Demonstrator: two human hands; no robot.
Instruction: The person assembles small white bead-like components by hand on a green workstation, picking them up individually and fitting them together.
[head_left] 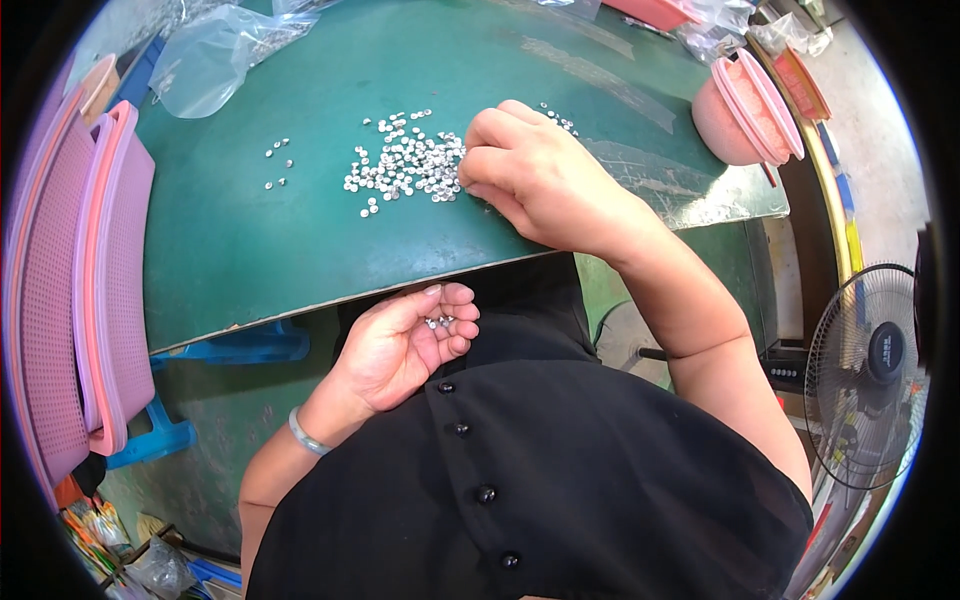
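Note:
Many small round silver pieces [400, 165], stud-like and too small to tell their exact kind, lie in a loose pile on the green tabletop [300, 240]. At the pile's right edge is my right hand [525, 170], its fingers curled and pinched against the table; what sits between the fingertips is hidden. Below the table's front edge my left hand [405, 335] is cupped palm up, with a few of the same silver pieces in the curled fingers. A few stray pieces [282, 155] lie left of the pile, and more lie just beyond my right hand.
Stacked pink and purple baskets [120, 270] stand at the left. A clear plastic bag [205, 60] lies at the far left of the table, a pink pot [735, 115] at the far right. A fan [870, 360] stands to my right, a blue stool [250, 345] below the table.

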